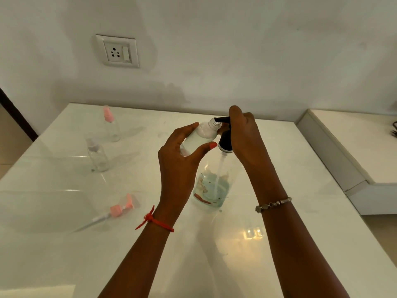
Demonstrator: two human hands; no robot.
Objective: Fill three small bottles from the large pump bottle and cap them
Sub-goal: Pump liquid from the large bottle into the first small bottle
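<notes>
Your left fingers (191,127) are wrapped round the small bottle (200,136), holding it up off the tabletop (300,211). Your right fingers (236,114) are folded over the black pump head (223,119) of the large pump bottle (212,186), which stands upright just below both hands.

What matters is the line-up at the spout. The small bottle's long axis slants from lower left up to the right, and its open mouth meets the tip of the spout, which points to your left. The mouth must stay under that tip on every press, or the liquid will probably run down the neck. White liquid fills most of the small bottle, so it looks close to full.

For capping, the loose pink spray cap (117,209) lies on its side on the tabletop, down to your left, with its tube pointing toward you. It is nearer your left hand, which is occupied, so your right hand would have to reach across.

Two more small bottles, the pink-topped bottle (110,127) and the clear-topped bottle (97,155), stand well off to the left with their tops on. I cannot tell what is in them.
</notes>
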